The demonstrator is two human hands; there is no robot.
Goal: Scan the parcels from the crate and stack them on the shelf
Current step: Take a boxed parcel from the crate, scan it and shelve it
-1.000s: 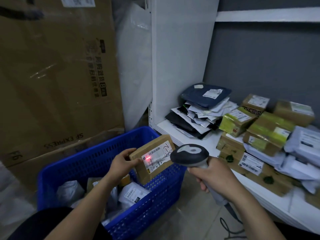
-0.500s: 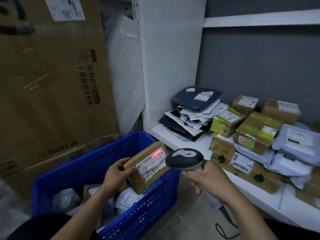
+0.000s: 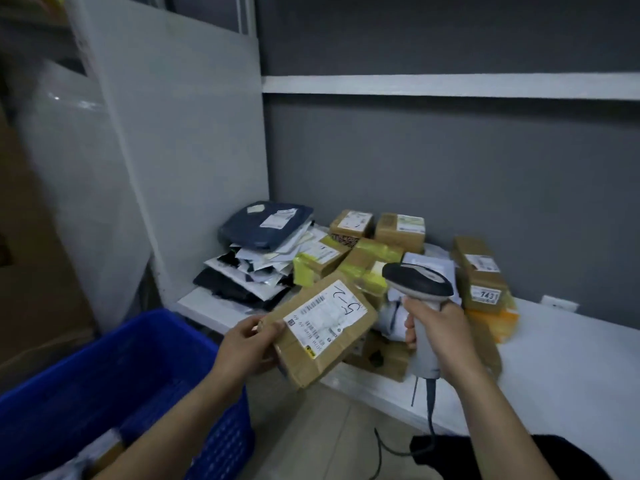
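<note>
Since half a second ago the parcel has swung off the blue crate toward the shelf, and no red scan light shows on its label. The left hand grips its near corner, fingers curled round the edge; the right hand wraps the scanner handle. Scanning looks done and placing is under way. Next it needs a flat spot among the stacked parcels behind.
</note>
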